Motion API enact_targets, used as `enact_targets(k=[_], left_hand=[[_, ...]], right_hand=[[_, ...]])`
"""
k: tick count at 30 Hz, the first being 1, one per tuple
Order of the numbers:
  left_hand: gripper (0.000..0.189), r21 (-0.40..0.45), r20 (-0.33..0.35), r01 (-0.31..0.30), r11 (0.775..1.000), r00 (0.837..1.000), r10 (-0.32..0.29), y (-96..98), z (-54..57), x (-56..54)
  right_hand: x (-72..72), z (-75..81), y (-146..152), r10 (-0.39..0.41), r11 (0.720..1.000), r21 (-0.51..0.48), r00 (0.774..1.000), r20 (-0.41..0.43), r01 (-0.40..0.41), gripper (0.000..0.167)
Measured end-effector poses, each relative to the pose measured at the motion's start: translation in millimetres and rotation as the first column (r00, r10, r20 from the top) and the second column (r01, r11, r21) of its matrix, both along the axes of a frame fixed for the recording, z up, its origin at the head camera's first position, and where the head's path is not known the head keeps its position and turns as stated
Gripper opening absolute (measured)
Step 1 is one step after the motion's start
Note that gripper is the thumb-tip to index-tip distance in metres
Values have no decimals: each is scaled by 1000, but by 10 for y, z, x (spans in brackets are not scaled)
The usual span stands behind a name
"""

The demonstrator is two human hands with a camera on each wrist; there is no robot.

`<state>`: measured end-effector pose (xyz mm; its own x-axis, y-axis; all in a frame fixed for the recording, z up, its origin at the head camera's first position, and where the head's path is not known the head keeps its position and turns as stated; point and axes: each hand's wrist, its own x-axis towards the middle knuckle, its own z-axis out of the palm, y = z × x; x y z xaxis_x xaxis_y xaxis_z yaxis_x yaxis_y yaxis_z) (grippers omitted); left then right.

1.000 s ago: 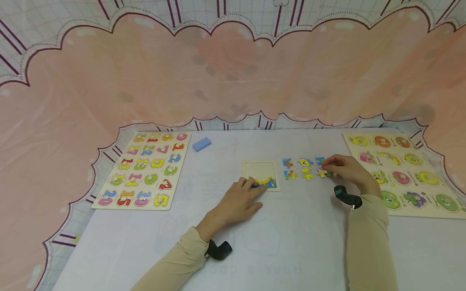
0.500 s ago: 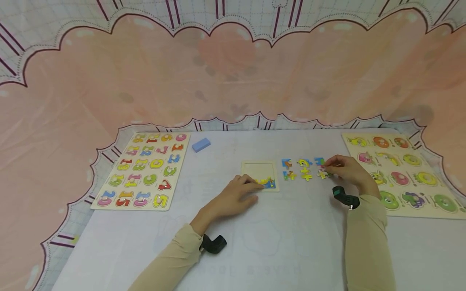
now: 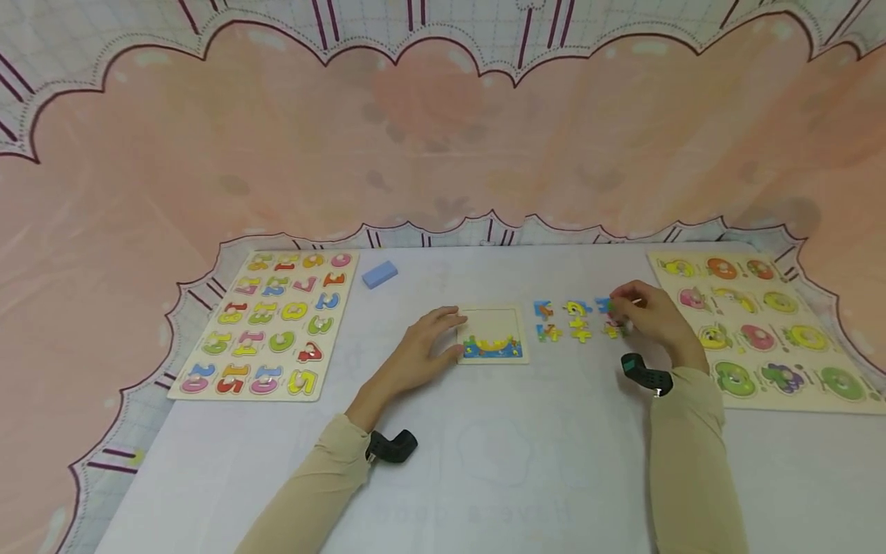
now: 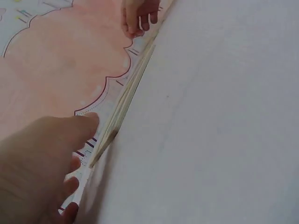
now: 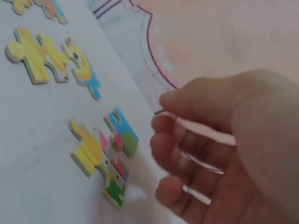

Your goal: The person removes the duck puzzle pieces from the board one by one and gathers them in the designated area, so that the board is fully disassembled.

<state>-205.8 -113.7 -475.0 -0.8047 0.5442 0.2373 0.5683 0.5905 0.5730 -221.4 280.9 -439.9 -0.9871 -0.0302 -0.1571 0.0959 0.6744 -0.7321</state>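
My left hand (image 3: 415, 354) is at the left edge of a small wooden puzzle board (image 3: 491, 322), thumb and fingers apart, holding nothing. Along the board's near side lies a filled strip of blue and yellow pieces (image 3: 493, 349). In the left wrist view the board shows edge-on (image 4: 125, 105) beside my thumb. My right hand (image 3: 654, 319) hovers by the loose jigsaw pieces with loosely bent fingers and nothing between them. Closest to it are a blue-and-green piece (image 5: 124, 133) and a yellow, white and green piece (image 5: 88, 151). Farther left is a yellow piece (image 5: 32, 56).
On the left lies a number puzzle board (image 3: 277, 327); a blue block (image 3: 380, 275) sits beside its far corner. A fruit puzzle board (image 3: 761, 331) lies at the right, partly behind the right wrist. A patterned curtain (image 3: 443, 154) hangs behind the white table (image 3: 484, 454).
My left hand has drawn back leftward off the strip of pieces to the board's left edge, uncovering the strip. My right hand has lifted slightly and stays by the loose pieces.
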Motion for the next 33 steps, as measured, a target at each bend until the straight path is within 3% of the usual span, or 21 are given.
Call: enact_targets(k=[6, 10, 17, 22, 27, 33], left_hand=[[57, -104, 18, 8, 995, 1000, -6, -29, -52, 7], [56, -113, -3, -13, 993, 1000, 13, -26, -62, 20], [55, -121, -31, -23, 992, 999, 19, 18, -108, -1], [56, -121, -34, -27, 992, 999, 23, 30, -108, 0], [56, -124, -44, -39, 992, 998, 34, 10, -108, -6], [56, -127, -42, -44, 991, 998, 39, -22, -84, -15]], right_hand=[[-47, 12, -248, 104, 994, 62, 978, -180, -94, 33], [-80, -4, -588, 221, 975, 74, 954, -204, -210, 26], [23, -152, -1140, 454, 891, 138, 856, -248, -433, 20], [149, -164, -1434, 519, 851, 240, 819, -245, -467, 27], [233, -117, -1648, 530, 837, 303, 813, -240, -455, 31], [243, -134, -1744, 517, 846, 276, 827, -219, -456, 28]])
